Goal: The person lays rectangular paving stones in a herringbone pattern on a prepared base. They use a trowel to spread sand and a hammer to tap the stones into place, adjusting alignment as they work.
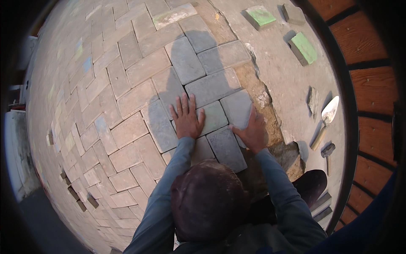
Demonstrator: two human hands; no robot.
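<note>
My left hand lies flat with spread fingers on the laid pavers. Its thumb reaches onto a greenish paving block, and its fingertips rest near a joint in the shade. To the right, my right hand spans a grey paving block at the edge of the laid area. The thumb is at that block's left side and the fingers lie along its outer right edge; some fingertips are hidden. Just below, a darker grey block sits between my forearms.
Bare sand runs between the pavers and a broken concrete edge. On the concrete lie green-faced blocks, a trowel, a hammer and a broken chunk. Brown slatted panels stand at the right. A dark cap hides ground below.
</note>
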